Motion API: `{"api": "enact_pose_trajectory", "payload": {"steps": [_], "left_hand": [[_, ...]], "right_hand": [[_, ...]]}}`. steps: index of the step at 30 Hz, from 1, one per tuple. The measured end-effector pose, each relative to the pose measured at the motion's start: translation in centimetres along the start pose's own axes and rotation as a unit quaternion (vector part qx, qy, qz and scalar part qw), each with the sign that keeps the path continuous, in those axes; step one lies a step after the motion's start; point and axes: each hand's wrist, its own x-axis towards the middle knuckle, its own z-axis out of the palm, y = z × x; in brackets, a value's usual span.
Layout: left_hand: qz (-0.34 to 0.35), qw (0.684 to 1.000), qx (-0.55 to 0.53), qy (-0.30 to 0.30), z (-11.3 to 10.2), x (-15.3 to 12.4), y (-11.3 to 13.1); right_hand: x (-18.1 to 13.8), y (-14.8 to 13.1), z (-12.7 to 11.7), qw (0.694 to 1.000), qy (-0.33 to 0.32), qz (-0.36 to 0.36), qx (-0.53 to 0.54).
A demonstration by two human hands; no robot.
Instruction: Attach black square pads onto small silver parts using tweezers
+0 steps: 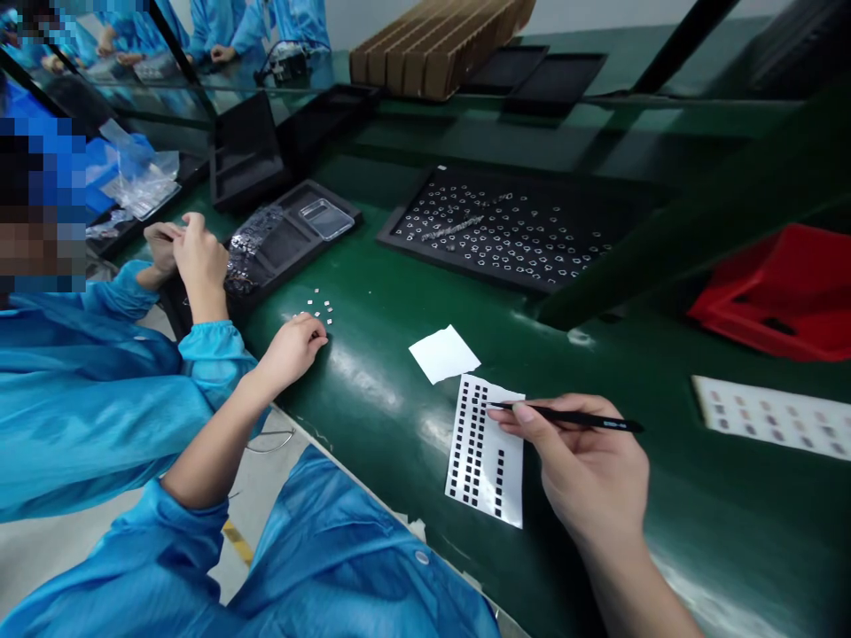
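Observation:
My right hand (591,461) is closed round a pair of black tweezers (591,418). Their tips reach over a white sheet (511,425) that carries rows of small black square stickers. My left hand (292,352) rests at the table's near edge with its fingertips pinched together; whatever lies between them is too small to make out. Several small pale square pieces (328,309) are scattered on the green table just beyond those fingers. A blank white paper (444,353) touches the top of the sticker sheet.
A black tray (412,232) of small ring-like parts lies farther back. Beside me a co-worker's hands (199,257) work over a dark divided tray (346,206). A red bin (784,292) and a pale card with rows of marks (771,416) are at right, near a dark green post (651,239).

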Motion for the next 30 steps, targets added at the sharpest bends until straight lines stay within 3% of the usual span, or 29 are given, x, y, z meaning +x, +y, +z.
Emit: {"api": "enact_pose_trajectory", "payload": {"steps": [5, 7, 11, 15, 17, 19, 23, 27, 30], "left_hand": [[0.012, 0.996, -0.084, -0.001, 0.5, -0.4, 1.9], [0.008, 0.981, -0.196, 0.012, 1.3, -1.1, 4.1], [0.046, 0.875, -0.479, 0.040, 2.6, -2.3, 9.7], [0.155, 0.822, -0.547, 0.016, 2.7, -2.6, 13.8], [0.175, 0.804, -0.568, -0.007, 3.0, -2.4, 14.9], [0.154, 0.799, -0.581, -0.015, 3.8, -1.8, 15.6], [0.026, 0.794, -0.607, -0.019, 6.7, -0.1, 16.5], [-0.087, 0.732, -0.671, -0.086, 9.3, 1.2, 17.3], [-0.134, 0.691, -0.698, -0.131, 10.2, 1.3, 17.5]], "right_hand": [[-0.3, -0.5, 0.2, 1.000, 0.001, -0.021, 0.004], [-0.4, -0.9, 0.2, 1.000, 0.003, -0.029, 0.011], [-1.1, -1.7, 0.1, 0.998, -0.005, -0.049, 0.030], [-1.8, -2.5, -0.2, 0.996, -0.028, -0.076, 0.039], [-2.0, -2.9, -0.4, 0.995, -0.033, -0.087, 0.044], [-2.0, -3.3, -0.4, 0.994, -0.034, -0.094, 0.044], [-1.7, -3.9, -0.4, 0.994, -0.022, -0.101, 0.037], [-1.2, -3.7, -0.4, 0.995, 0.001, -0.090, 0.041], [-0.8, -3.1, -0.4, 0.996, 0.018, -0.077, 0.032]]}}
